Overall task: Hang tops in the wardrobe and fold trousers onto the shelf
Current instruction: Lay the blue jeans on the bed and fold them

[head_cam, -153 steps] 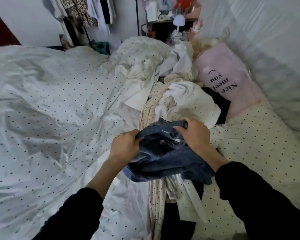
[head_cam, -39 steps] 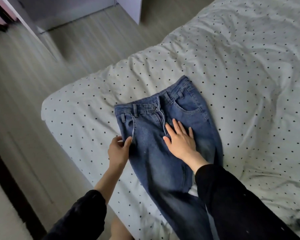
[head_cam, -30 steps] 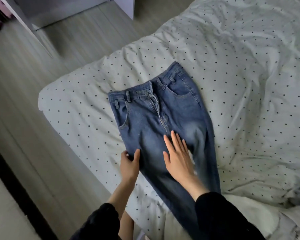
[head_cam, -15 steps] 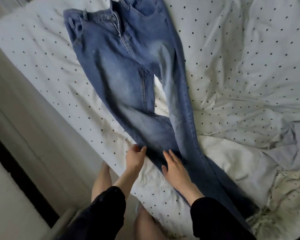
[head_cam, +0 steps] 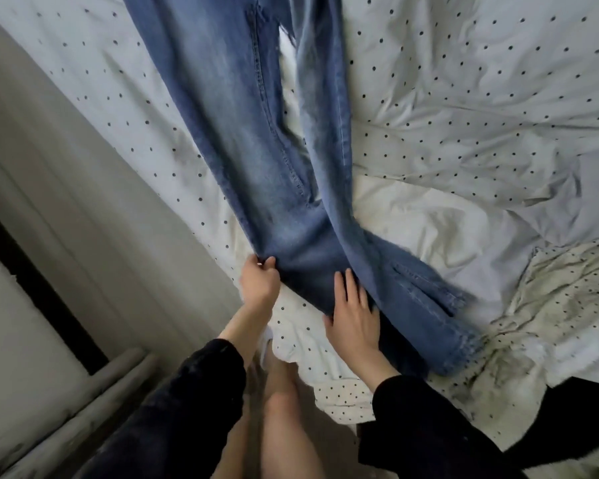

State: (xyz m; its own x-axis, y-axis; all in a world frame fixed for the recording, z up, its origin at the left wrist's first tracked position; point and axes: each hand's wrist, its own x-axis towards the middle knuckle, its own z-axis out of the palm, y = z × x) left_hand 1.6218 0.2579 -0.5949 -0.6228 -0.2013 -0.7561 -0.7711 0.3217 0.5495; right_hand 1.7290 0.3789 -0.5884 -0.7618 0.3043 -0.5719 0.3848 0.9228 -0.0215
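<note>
Denim first: the faded blue jeans point(head_cam: 256, 140) lie stretched out on the white, black-dotted bed sheet point(head_cam: 464, 108), running away from me with the waistband now out of view past the top edge. A second ago my hands were up by the hips; since then they have travelled down the legs and now sit close to the frayed hems point(head_cam: 457, 326). My left hand point(head_cam: 258, 282) pinches the outer edge of the left leg between thumb and fingertips. My right hand point(head_cam: 355, 318) lies flat on the same leg, fingers straight and close together, pressing the cloth down.

I read that as the smoothing pass almost finished, so the trousers look ready for the first fold; the shelf step is not yet begun, and no shelf shows here.

Edges matter here. The mattress edge runs diagonally just beside my left hand, with grey wooden floor point(head_cam: 83, 209) below it, so there is little spare sheet on that side. The two legs cross near the knee, and the right leg's hem trails onto a rumpled cream dotted garment point(head_cam: 550, 305). A black garment point(head_cam: 574, 402) lies at the lower right. The widest open room is up and to the right, though the sheet is wrinkled there.
</note>
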